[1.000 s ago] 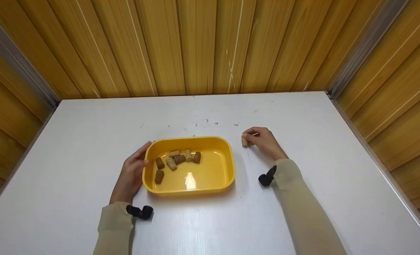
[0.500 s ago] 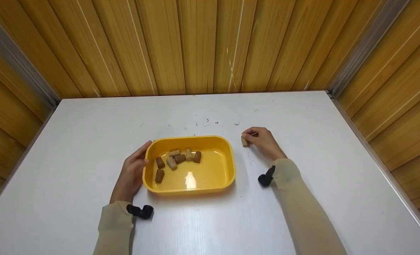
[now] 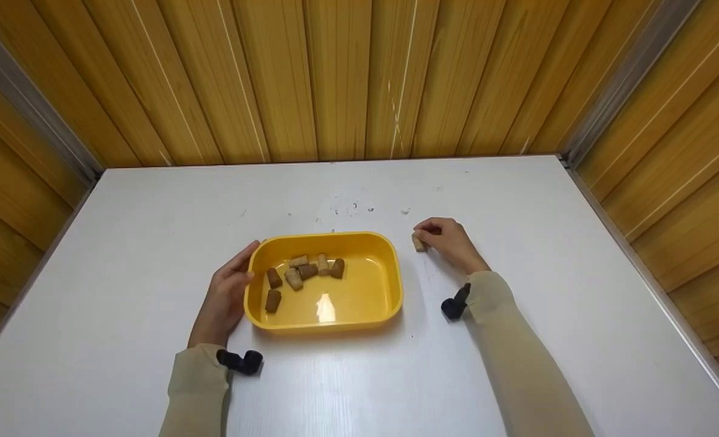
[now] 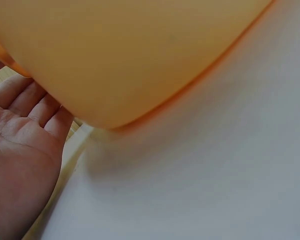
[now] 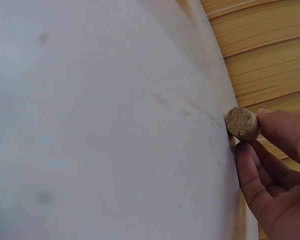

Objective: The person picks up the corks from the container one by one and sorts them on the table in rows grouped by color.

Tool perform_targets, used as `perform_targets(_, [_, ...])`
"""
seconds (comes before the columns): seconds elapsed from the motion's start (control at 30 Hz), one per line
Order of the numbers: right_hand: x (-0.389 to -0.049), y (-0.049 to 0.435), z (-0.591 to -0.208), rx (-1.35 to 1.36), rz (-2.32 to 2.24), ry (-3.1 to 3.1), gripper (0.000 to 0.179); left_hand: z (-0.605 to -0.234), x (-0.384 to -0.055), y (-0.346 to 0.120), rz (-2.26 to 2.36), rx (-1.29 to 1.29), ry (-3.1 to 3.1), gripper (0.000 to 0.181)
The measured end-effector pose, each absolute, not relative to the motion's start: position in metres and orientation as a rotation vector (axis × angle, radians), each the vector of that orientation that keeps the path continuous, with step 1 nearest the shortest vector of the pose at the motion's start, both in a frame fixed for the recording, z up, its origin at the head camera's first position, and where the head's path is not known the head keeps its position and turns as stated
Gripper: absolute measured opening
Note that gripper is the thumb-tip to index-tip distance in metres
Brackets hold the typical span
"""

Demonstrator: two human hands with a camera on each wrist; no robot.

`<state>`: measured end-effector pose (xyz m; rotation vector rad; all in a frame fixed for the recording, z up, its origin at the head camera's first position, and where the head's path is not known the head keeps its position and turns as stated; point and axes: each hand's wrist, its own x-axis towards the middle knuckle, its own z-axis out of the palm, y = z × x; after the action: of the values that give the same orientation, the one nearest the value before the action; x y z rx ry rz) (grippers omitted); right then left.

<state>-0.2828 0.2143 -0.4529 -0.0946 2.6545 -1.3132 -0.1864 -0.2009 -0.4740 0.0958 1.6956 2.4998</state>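
Observation:
My left hand [image 3: 229,294] holds the left side of a yellow rectangular plastic container [image 3: 359,306], with the thumb at its rim and the fingers along the outer wall. Inside, towards the left and back, lie several corks [image 3: 293,279], some pale and some dark brown. To the right of the container, my right hand [image 3: 452,241] pinches a pale cork [image 3: 418,244] between thumb and fingers at the white tabletop. The right wrist view shows the speckled round end of this cork [image 5: 241,123]. In the left wrist view, the container's wall [image 4: 125,55] hides the fingertips.
The white table [image 3: 335,388] carries small dark marks [image 3: 354,206] behind the container. Wood-patterned yellow panels [image 3: 341,79] stand along the back and both sides. A small black camera [image 3: 454,308] is on each wrist.
Very little differs. The pale cork under my right fingers leans slightly more than before. My left hand and the container stay in place.

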Motion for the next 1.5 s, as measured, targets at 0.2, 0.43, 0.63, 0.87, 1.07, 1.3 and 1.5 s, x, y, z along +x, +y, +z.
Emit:
perform_targets(0.2, [-0.283,0.214,-0.453,-0.084,-1.315,2.645,0.026,-0.474,-0.187,-0.200,2.512,0.100,1.683,0.061])
perform_targets(0.43, [-0.282,0.216,-0.454,-0.077,-1.304,2.642,0.028,-0.474,-0.186,-0.200,2.504,0.104,1.681,0.061])
perform_targets(0.63, [-0.282,0.216,-0.453,-0.102,-1.332,2.649,0.028,-0.474,-0.186,-0.200,2.509,0.120,1.659,0.061])
perform_targets(0.87, [-0.279,0.217,-0.453,-0.122,-1.331,2.647,0.030,-0.475,-0.184,-0.204,2.456,0.190,1.649,0.062])
perform_targets(1.07, [-0.280,0.218,-0.452,-0.122,-1.304,2.660,0.031,-0.475,-0.184,-0.207,2.423,0.198,1.652,0.062])
perform_targets(1.3, [-0.283,0.219,-0.448,-0.062,-1.254,2.658,0.032,-0.475,-0.184,-0.208,2.419,0.182,1.666,0.062])
perform_targets(1.5, [-0.285,0.225,-0.443,-0.054,-1.238,2.649,0.035,-0.475,-0.184,-0.206,2.429,0.173,1.664,0.061])
